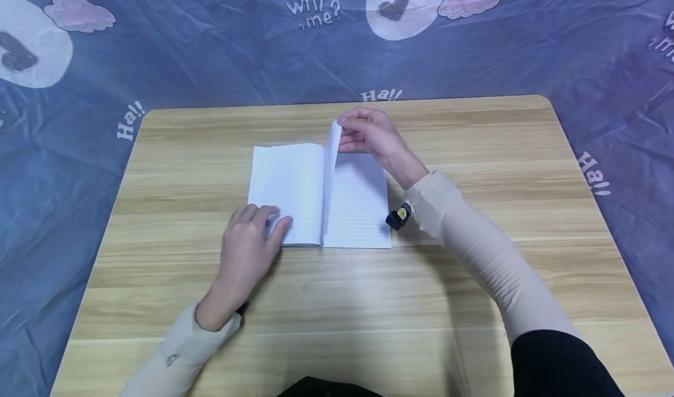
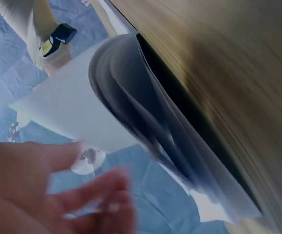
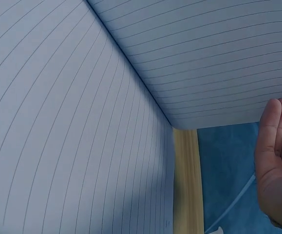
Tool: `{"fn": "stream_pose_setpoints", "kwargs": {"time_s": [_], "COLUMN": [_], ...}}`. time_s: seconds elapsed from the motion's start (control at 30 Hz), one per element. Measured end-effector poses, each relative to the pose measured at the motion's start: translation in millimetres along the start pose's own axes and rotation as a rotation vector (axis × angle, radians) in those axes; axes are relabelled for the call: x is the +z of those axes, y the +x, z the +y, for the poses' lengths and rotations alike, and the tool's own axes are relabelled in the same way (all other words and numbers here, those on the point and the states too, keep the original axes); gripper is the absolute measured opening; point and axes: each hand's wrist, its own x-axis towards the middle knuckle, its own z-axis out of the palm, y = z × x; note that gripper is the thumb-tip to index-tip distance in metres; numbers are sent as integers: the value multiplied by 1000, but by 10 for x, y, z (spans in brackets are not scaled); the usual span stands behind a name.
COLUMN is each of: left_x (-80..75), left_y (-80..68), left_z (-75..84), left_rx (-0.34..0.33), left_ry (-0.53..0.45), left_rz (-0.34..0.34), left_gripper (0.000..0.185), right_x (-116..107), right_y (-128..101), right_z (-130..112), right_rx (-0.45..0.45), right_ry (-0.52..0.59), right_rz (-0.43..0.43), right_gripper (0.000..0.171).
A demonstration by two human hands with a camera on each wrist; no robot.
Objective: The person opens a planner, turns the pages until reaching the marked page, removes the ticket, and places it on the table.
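A lined notebook (image 1: 286, 180) lies spread on the table, its left side a thick curled stack in the left wrist view. One page (image 1: 331, 163) stands nearly upright at the fold; its ruled face fills the top of the right wrist view. My right hand (image 1: 374, 137) pinches that page by its far upper corner, and in the right wrist view the fingers (image 3: 273, 126) meet the page's edge. At the lower left corner of the notebook is my left hand (image 1: 244, 251), thumb and fingers loosely bent and apart. The left wrist view shows it blurred beside the pages, holding nothing.
The notebook sits on a wood-grain table (image 1: 326, 303). Behind it hangs a blue printed cloth (image 1: 237, 46), also down both sides. A small black wrist camera (image 1: 398, 217) is strapped to the right sleeve, close to the notebook's right edge.
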Motion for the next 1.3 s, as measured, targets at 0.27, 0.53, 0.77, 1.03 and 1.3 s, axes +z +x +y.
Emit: {"fn": "stream_pose_setpoints", "kwargs": {"time_s": [0.27, 0.53, 0.77, 1.03, 1.3], "left_x": [158, 225, 201, 112, -3], "left_y": [44, 48, -34, -190, -245], "left_z": [290, 382, 276, 52, -121], "left_rx": [473, 481, 276, 78, -226], "left_ry": [-243, -266, -318, -331, -225], "left_rz": [192, 365, 300, 276, 88], "left_gripper": [42, 10, 12, 8, 14], "right_x": [9, 0, -60, -424, -734], "right_y": [-6, -9, -27, -106, -124], "right_z": [11, 34, 50, 96, 175], "right_rx": [-10, -12, -17, -91, -150], "right_ry": [11, 30, -18, -715, -1339], "right_rz": [18, 26, 22, 56, 61], "right_gripper": [4, 4, 15, 20, 15]}}
